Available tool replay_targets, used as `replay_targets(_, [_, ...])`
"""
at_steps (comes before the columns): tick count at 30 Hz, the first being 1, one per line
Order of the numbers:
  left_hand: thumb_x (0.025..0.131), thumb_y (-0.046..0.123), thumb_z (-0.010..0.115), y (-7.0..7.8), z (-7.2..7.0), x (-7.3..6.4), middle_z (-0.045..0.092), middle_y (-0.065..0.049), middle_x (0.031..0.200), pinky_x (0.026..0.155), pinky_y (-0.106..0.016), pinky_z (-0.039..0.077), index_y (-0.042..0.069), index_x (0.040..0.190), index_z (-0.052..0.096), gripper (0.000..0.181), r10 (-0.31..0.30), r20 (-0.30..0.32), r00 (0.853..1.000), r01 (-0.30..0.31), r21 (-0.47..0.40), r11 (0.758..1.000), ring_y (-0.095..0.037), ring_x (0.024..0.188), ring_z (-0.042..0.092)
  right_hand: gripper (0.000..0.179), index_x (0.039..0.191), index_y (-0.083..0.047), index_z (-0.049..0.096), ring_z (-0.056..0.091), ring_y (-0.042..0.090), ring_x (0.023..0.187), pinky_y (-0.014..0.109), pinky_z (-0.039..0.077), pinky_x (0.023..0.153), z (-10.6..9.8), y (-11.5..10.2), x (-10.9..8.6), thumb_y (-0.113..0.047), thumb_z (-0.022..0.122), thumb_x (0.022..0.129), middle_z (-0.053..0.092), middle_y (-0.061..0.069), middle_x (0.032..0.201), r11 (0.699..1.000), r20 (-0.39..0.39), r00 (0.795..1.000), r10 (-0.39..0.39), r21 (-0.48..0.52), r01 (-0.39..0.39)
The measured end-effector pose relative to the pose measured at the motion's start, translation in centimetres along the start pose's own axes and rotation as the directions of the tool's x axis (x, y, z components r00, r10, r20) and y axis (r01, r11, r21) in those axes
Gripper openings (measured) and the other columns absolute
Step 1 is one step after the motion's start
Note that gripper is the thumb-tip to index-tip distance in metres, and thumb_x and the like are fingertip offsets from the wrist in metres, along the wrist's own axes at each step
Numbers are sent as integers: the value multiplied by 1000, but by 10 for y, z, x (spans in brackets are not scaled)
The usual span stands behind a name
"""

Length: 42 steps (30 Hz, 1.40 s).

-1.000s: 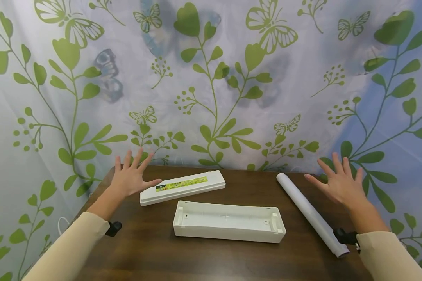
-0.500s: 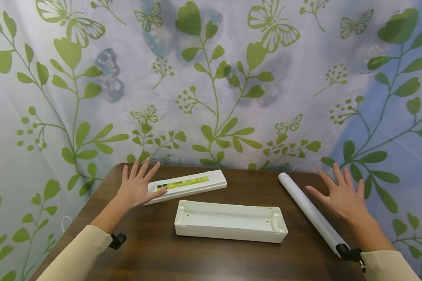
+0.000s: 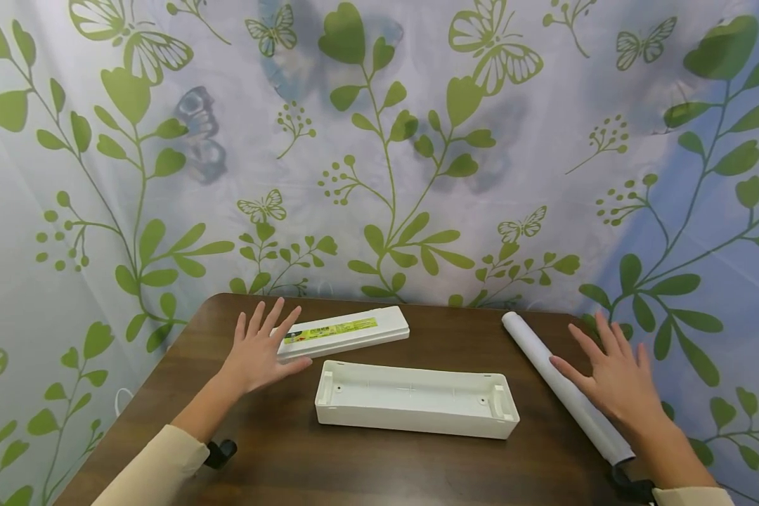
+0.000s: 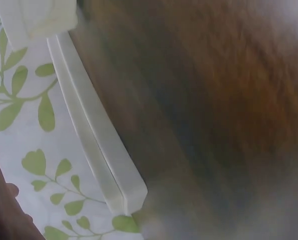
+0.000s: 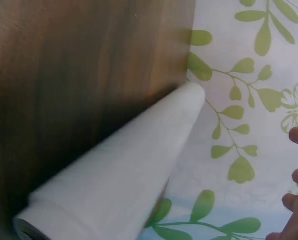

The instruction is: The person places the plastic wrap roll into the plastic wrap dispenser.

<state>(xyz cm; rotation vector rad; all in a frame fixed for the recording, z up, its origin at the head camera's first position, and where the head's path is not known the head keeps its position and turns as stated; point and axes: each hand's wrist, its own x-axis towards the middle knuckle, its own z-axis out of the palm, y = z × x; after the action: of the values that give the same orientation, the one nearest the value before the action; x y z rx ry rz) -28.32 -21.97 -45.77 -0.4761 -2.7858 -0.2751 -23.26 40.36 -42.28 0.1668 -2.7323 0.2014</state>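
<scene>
Fingers spread, my left hand [image 3: 258, 355] hovers in front of the left end of a long white lid [image 3: 348, 333] with a yellow-green label, hiding that end in the head view. To its right stands an open white rectangular box [image 3: 417, 404], its hollow side up. My right hand [image 3: 621, 383] is held over the table's right side with fingers apart and holds nothing. Just left of it lies a white roll [image 3: 566, 386], slanting toward the near right. The right wrist view shows the roll [image 5: 118, 165] close up; the left wrist view shows the lid's side [image 4: 96, 130].
Everything lies on a dark brown wooden table [image 3: 354, 467]. Behind it hangs a pale curtain [image 3: 379, 176] printed with green leaves and butterflies. Black straps with small camera mounts [image 3: 220, 453] sit at both wrists.
My left hand has moved right and nearer, covering more of the lid's left end. My right hand has come slightly lower. Lid, box and roll stay put on the table.
</scene>
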Motion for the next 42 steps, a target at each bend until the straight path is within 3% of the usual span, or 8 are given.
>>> replay_targets(5, [84, 78, 61, 7, 7, -4, 10, -8, 174, 122, -72, 5, 34, 165, 19, 101, 17, 1, 1000, -17, -32, 999, -46, 158, 8, 77, 154, -11, 45, 22, 55, 150, 80, 17, 110, 5, 1, -8, -52, 68, 94, 10, 20, 172, 995, -92, 994, -64, 77, 71])
replay_targets(9, [85, 76, 62, 14, 12, -6, 9, -7, 174, 122, -72, 4, 36, 165, 16, 100, 34, 3, 999, -34, -77, 996, -45, 158, 7, 72, 150, -8, 48, 28, 57, 144, 77, 25, 103, 9, 3, -12, -46, 70, 94, 18, 25, 169, 988, -122, 988, -97, 108, 110])
replay_targets(18, [86, 70, 66, 32, 15, -11, 13, -10, 173, 119, -75, 12, 28, 164, 22, 100, 90, -47, 995, -96, -147, 985, -47, 156, 13, 68, 147, -9, 54, 36, 63, 136, 76, 30, 101, 20, 3, -23, -37, 77, 90, 26, 26, 165, 968, -182, 978, -103, 206, 140])
replay_targets(27, [90, 60, 67, 41, 14, -15, 12, -12, 173, 121, -71, 15, 22, 165, 22, 94, 63, 2, 998, -59, -289, 956, -45, 157, 13, 59, 146, -7, 56, 28, 66, 139, 81, 21, 107, 27, 6, -31, -26, 75, 93, 24, 25, 167, 931, -166, 985, -38, 353, 96])
replay_targets(30, [91, 57, 68, 40, 17, -16, 14, -14, 172, 120, -72, 19, 23, 165, 22, 94, 54, 7, 998, -48, -367, 929, -46, 156, 15, 57, 145, -6, 56, 27, 66, 140, 82, 18, 108, 30, 9, -32, -23, 74, 94, 25, 26, 166, 921, -163, 986, -22, 380, 84])
replay_targets(38, [91, 49, 73, 45, 23, -20, 19, -14, 171, 118, -72, 24, 24, 164, 21, 93, 46, 46, 998, -10, -593, 805, -42, 156, 18, 54, 142, -6, 59, 33, 66, 133, 83, 25, 95, 35, 11, -40, -21, 76, 92, 34, 30, 158, 911, -148, 989, 19, 410, 44])
replay_targets(41, [90, 45, 76, 47, 25, -22, 22, -14, 170, 119, -70, 24, 23, 164, 23, 93, 51, 51, 997, -6, -649, 761, -41, 156, 20, 56, 144, -7, 57, 34, 66, 131, 80, 27, 92, 37, 14, -42, -21, 75, 93, 37, 31, 154, 911, -135, 990, 28, 411, 30])
replay_targets(42, [90, 43, 77, 48, 25, -22, 23, -15, 169, 119, -70, 24, 22, 163, 23, 93, 57, 54, 997, -6, -672, 741, -41, 156, 20, 56, 144, -7, 57, 36, 64, 130, 74, 31, 93, 38, 15, -43, -22, 76, 93, 39, 31, 153, 914, -133, 991, 32, 404, 24])
